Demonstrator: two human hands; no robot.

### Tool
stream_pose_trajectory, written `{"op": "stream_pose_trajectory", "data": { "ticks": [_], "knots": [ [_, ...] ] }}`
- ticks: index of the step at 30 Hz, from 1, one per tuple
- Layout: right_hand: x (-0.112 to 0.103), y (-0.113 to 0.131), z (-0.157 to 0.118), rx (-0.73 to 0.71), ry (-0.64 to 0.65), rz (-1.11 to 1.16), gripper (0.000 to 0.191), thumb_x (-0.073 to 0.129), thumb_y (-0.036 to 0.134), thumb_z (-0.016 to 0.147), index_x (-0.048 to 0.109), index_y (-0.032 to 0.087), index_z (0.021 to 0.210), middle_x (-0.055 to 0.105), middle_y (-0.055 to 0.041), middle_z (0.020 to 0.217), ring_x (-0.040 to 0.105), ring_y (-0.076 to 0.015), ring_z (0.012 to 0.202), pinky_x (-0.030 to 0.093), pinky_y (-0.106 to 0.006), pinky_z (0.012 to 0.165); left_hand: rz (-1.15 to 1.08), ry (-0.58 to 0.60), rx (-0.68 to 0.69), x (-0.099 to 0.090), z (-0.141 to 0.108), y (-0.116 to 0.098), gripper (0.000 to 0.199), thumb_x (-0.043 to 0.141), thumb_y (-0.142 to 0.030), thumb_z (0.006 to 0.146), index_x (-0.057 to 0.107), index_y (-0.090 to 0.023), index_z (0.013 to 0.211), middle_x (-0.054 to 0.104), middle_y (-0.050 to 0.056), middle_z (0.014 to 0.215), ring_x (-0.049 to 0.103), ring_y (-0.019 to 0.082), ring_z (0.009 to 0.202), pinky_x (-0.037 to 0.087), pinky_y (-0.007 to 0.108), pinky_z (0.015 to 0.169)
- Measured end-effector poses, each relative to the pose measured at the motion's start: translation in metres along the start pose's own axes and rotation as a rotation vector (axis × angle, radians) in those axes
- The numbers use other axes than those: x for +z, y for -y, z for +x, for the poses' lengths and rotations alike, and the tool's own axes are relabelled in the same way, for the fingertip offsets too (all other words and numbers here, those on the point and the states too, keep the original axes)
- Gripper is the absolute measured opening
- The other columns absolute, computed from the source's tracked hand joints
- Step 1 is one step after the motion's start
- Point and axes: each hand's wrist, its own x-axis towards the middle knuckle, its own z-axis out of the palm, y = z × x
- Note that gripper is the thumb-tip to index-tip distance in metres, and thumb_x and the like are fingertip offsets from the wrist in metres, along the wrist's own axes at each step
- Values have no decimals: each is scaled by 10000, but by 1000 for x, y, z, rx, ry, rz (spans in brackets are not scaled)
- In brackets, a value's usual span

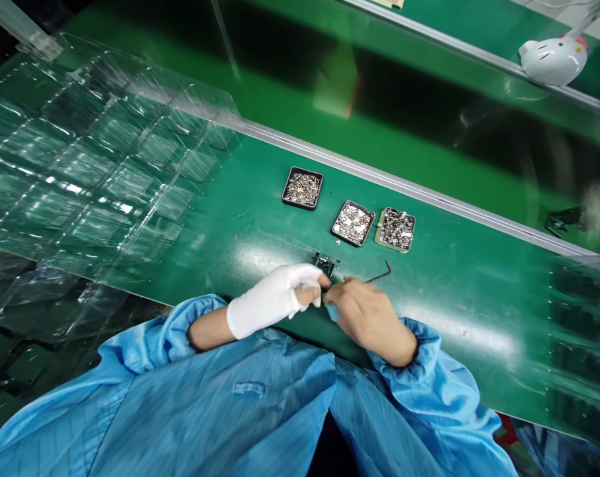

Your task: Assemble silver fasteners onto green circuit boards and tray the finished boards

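Note:
A small green circuit board [324, 264] with metal parts on its far edge sticks out beyond my fingers, its near part hidden. My left hand [275, 297], in a white glove with bare fingertips, is closed on it. Close beside it, my bare right hand [367, 311] is bent inward with its fingers pinched together near the board. A bit of blue [332, 311] shows at those fingers; what they hold is too hidden to tell. To the right of the board lies a dark hex key [381, 273] on the green table [250, 232].
Three small trays of metal parts stand beyond my hands: a left one [302, 187], a middle one [353, 223] and a right one [396, 229]. Clear plastic trays [106, 152] are stacked at left. Another clear tray [578, 344] with dark boards lies at right. A metal rail [429, 189] crosses behind.

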Motion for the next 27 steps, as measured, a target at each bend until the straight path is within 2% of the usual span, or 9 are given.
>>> {"op": "stream_pose_trajectory", "data": {
  "ticks": [2, 3, 6, 8, 11, 16, 18, 24, 27],
  "knots": [
    [0, -9, 0, 146, -68, 106, 141, 411, 159, 947, 545, 190, 982, 632, -67, 854, 598, -201, 808, 509, -372, 828, 212, -168, 271, -6, 2, 5, 372, 585, -374, 784, 577, -141, 1074, 675, 80, 901, 638, 178, 756, 541, 303, 654],
    [1, -14, -1, 231, -107, 168, 116, 428, 175, 946, 538, 205, 962, 629, -57, 872, 599, -198, 832, 486, -397, 887, 332, -220, 367, -9, 6, 9, 518, 643, -384, 741, 529, -144, 1185, 653, 123, 1076, 633, 238, 955, 542, 376, 803],
    [10, -28, 0, 428, -210, 327, 75, 484, 220, 933, 550, 222, 898, 608, -60, 988, 590, -207, 944, 444, -429, 950, 608, -195, 384, -10, 21, 24, 760, 728, -312, 654, 412, -138, 1323, 454, 195, 1391, 413, 344, 1315, 394, 509, 1055],
    [19, -32, 0, 475, -261, 385, 79, 514, 238, 915, 569, 217, 864, 590, -76, 1049, 574, -225, 1007, 462, -416, 913, 649, -150, 337, -6, 31, 33, 651, 674, -237, 699, 421, -140, 1290, 473, 192, 1363, 422, 328, 1315, 388, 504, 1062],
    [29, -33, 1, 486, -283, 401, 79, 521, 236, 902, 579, 219, 851, 600, -74, 1012, 581, -227, 989, 451, -432, 926, 616, -181, 401, 5, 37, 40, 491, 614, -192, 731, 449, -164, 1192, 559, 141, 1196, 543, 281, 1165, 458, 455, 982],
    [32, -28, 0, 451, -254, 266, 72, 505, 198, 907, 568, 223, 882, 613, -61, 998, 589, -218, 984, 254, -540, 1092, 631, -275, 487, 14, 32, 35, 415, 584, -187, 737, 441, -163, 1126, 544, 113, 1082, 561, 255, 1027, 499, 412, 868],
    [31, -27, -1, 436, -236, 229, 76, 495, 190, 912, 562, 224, 896, 612, -60, 1002, 586, -215, 992, 239, -545, 1099, 661, -295, 523, 15, 30, 33, 408, 582, -193, 737, 438, -155, 1118, 539, 114, 1063, 559, 257, 1007, 501, 410, 853],
    [33, -24, -3, 447, -231, 186, 85, 468, 203, 920, 549, 223, 907, 624, -68, 999, 595, -222, 986, 291, -532, 1081, 754, -343, 586, 21, 28, 36, 400, 572, -174, 719, 448, -151, 1098, 545, 116, 1017, 559, 270, 971, 502, 421, 833],
    [36, -22, -4, 504, -227, 184, 97, 445, 187, 920, 538, 215, 926, 648, -80, 990, 621, -223, 945, 451, -430, 951, 758, -333, 554, 20, 26, 36, 415, 577, -179, 707, 452, -153, 1101, 556, 122, 1023, 568, 272, 975, 507, 424, 832]
  ]
}}
